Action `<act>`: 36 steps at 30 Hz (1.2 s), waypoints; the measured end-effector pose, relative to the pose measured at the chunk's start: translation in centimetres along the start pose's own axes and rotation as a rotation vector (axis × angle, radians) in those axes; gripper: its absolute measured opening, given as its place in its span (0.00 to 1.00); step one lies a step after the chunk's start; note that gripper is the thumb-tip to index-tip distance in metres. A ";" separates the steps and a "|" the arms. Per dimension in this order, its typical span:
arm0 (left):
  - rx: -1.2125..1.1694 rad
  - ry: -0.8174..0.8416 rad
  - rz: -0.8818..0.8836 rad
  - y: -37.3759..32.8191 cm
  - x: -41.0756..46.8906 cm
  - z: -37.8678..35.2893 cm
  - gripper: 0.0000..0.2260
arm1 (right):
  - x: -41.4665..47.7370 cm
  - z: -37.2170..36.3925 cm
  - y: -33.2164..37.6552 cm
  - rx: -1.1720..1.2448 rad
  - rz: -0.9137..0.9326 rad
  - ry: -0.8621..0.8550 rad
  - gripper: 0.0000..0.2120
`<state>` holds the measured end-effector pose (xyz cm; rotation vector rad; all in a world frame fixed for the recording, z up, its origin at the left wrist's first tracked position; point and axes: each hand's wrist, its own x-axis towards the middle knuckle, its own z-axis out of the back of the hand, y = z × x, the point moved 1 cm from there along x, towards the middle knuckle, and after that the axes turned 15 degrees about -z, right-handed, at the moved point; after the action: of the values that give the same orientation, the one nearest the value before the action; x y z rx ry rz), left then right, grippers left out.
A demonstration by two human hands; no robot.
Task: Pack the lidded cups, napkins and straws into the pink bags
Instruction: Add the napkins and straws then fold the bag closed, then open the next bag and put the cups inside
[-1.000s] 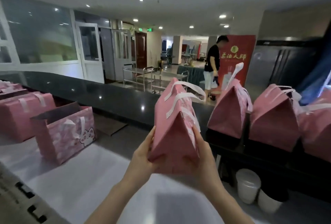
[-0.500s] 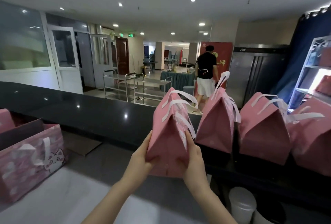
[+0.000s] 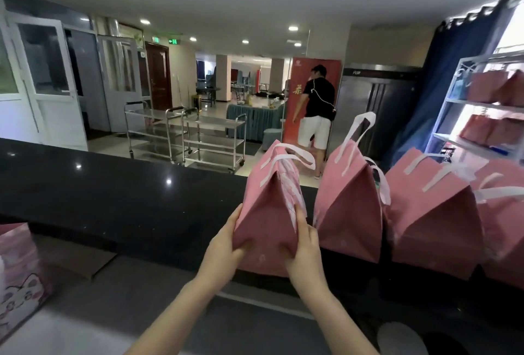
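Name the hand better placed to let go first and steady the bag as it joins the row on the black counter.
Right, probably. The right hand grips the held bag on the side facing the standing bags; the left hand cups the open far side and can support it on the black counter.

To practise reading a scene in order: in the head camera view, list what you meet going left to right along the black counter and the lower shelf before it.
Cat-print bag → left hand → held pink bag → right hand → second pink bag → third pink bag.
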<state>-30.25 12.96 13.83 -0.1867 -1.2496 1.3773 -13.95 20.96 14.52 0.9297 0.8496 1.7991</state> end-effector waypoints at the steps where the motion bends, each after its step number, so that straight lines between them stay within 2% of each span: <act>1: -0.005 0.015 -0.010 0.6 0.8 0.1 0.39 | 0.6 -0.4 0.1 -0.005 -0.011 -0.023 0.43; 8: -0.007 0.118 -0.070 4.5 5.9 0.4 0.40 | 4.6 -2.9 0.6 -0.069 -0.103 -0.171 0.47; 17: -0.092 0.207 -0.129 6.7 8.1 0.7 0.38 | 4.8 -4.0 1.4 -0.141 -0.214 -0.306 0.43; 22: -0.123 0.124 -0.080 7.1 4.5 3.5 0.36 | 0.4 -3.7 2.8 -0.116 -0.168 -0.348 0.38; 25: -0.110 0.058 -0.044 7.0 1.4 5.9 0.30 | -2.5 -4.4 3.7 -0.125 -0.111 -0.381 0.34; 29: -0.062 -0.026 0.000 6.3 -4.1 10.0 0.21 | -5.8 -7.3 5.5 -0.103 0.002 -0.290 0.28; 33: 0.019 -0.150 0.064 5.8 -11.0 14.7 0.18 | -9.3 -12.9 7.6 -0.049 0.066 -0.043 0.17; 36: 0.105 -0.230 0.134 6.2 -16.2 19.2 0.17 | -12.1 -18.3 9.4 -0.048 0.081 0.174 0.14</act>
<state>-43.60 -8.49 8.32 -0.0406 -1.3693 1.6115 -29.91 3.61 10.84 0.7956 0.8831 1.9834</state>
